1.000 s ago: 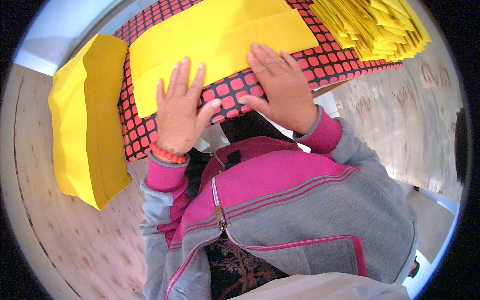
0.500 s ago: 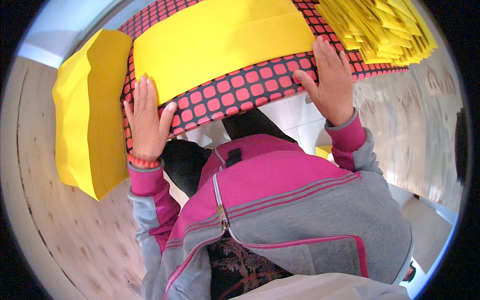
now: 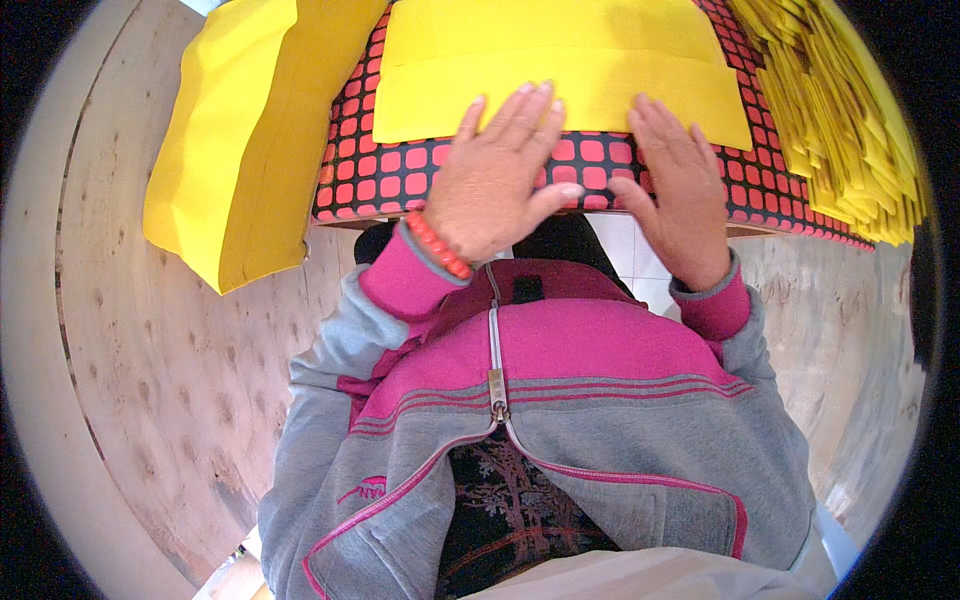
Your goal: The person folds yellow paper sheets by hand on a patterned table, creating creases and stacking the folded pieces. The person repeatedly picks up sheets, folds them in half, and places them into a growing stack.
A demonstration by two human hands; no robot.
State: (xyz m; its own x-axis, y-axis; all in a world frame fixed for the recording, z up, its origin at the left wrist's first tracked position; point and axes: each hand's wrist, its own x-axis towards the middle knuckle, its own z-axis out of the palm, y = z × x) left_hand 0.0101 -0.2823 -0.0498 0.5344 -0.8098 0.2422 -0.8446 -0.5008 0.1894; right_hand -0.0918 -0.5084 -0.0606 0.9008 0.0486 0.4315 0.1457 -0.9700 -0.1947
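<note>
A flat yellow cloth (image 3: 600,85) lies across the padded red-and-black checked board (image 3: 390,185) in front of me. A straight line crosses it from side to side; whether that is a fold or a second layer I cannot tell. Near the middle of its front edge, my left hand (image 3: 490,185) rests palm down with its fingers spread, a red bead bracelet (image 3: 437,243) at the wrist. Further right, my right hand (image 3: 680,190) lies flat and open, fingertips on the same front edge. Neither hand grips anything.
Another yellow cloth (image 3: 225,130) hangs over the board's left side. At the right, a thick stack of folded yellow cloth pieces (image 3: 850,130) lies on the board and overhangs its edge. Pale wooden boards (image 3: 170,350) stand on the left.
My left hand has moved from the cloth's left corner in toward its middle. The right hand has come in from the right corner. The whole view has turned and shifted.
</note>
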